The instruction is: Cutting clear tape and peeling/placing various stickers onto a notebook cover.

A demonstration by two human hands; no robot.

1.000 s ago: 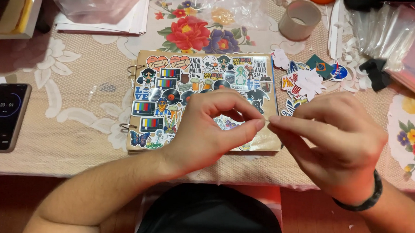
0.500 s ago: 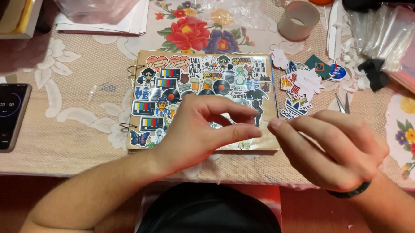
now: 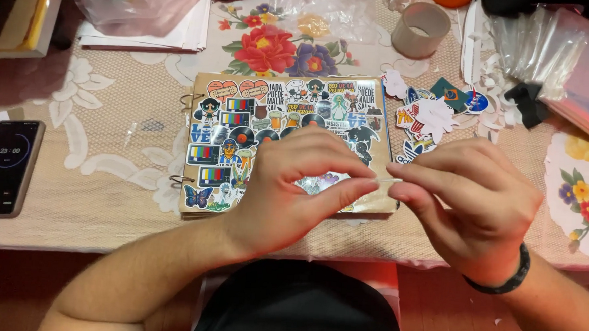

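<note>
Both hands are pinching the same little thing in the middle of the frame – a sticker (image 3: 382, 181) seen nearly edge-on, so it reads as a thin pale sliver. The left hand (image 3: 293, 185) has thumb and forefinger closed on one end of it, the right hand (image 3: 470, 201) has its fingertips closed on the other end, and it looks to me like the backing is being picked apart from the sticker, though it's too thin to say which layer is which. It hangs just above the lower right corner of the ring-bound notebook (image 3: 211, 87), whose brown cover is already plastered with stickers over most of what shows – only the strip near the bottom right, partly hidden under the hands, seems to have any room. So I'd call the cover mostly done, with this one not yet stuck down. More loose stickers (image 3: 426, 115) sit in a pile just right of the notebook, so there's stock left. A roll of tape (image 3: 420, 30) stands at the upper middle-right, a phone (image 3: 4, 167) lies at the far left edge, and it all sits on a floral lace tablecloth (image 3: 107, 149).
</note>
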